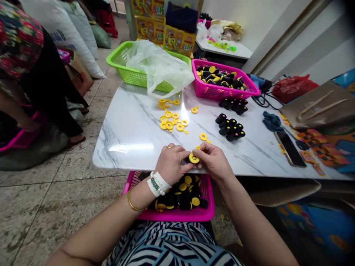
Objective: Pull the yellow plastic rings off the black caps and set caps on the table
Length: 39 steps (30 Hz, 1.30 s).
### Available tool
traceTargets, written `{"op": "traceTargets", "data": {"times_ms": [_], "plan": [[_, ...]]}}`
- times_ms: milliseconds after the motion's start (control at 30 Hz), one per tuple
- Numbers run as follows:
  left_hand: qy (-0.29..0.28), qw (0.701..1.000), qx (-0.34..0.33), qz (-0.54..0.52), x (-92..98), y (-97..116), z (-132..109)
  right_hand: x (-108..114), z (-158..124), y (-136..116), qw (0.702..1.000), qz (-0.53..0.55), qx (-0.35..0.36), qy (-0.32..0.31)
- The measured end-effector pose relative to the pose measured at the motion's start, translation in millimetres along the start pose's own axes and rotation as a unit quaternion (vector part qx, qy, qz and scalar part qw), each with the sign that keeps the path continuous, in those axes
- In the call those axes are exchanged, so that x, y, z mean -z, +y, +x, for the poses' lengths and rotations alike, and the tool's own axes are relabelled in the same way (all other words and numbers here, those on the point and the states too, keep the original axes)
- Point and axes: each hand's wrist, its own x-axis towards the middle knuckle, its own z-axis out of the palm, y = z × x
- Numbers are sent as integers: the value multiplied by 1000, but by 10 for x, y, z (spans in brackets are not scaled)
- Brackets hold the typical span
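Note:
Near the table's front edge, my left hand [173, 162] is closed round a small black cylinder [185, 161], mostly hidden by the fingers. A yellow ring with a tab [194, 158] lies against the cylinder's end, and my right hand [213, 159] pinches it by the tab. Just beyond the hands is a loose yellow ring piece [203, 137]. More yellow ring pieces [169, 122] lie in a loose pile further back. To the right, several black cylinders [231, 127] with small coloured dots on their ends stand grouped on the table.
On my lap is a pink basket [209, 212] of black-and-yellow pieces. Another pink basket [199, 90] and a green basket [124, 74] under a plastic bag [161, 64] stand at the back. A phone [290, 149] lies right. A person [36, 70] bends over at left.

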Motion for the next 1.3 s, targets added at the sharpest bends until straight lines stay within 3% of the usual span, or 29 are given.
{"op": "traceTargets", "data": {"times_ms": [367, 667, 833, 967, 1133, 1300], "plan": [[-43, 999, -3, 25, 34, -12, -5, -11, -91, 100, 996, -65, 49, 32], [-31, 998, -21, 45, 34, -21, -10, -13, -45, 30, 999, 43, -2, -7], [-21, 998, -19, 49, 12, -21, -19, -1, -81, 115, 996, -5, 86, 21], [-23, 998, -20, 52, 6, -22, -18, -7, -70, 150, 998, 11, 66, 16], [-21, 998, -20, 50, -19, -28, -26, -55, -58, 122, 997, -34, 53, 53], [-33, 999, -3, 33, 33, -3, -8, -104, -95, 117, 986, -107, 97, 84]]}}
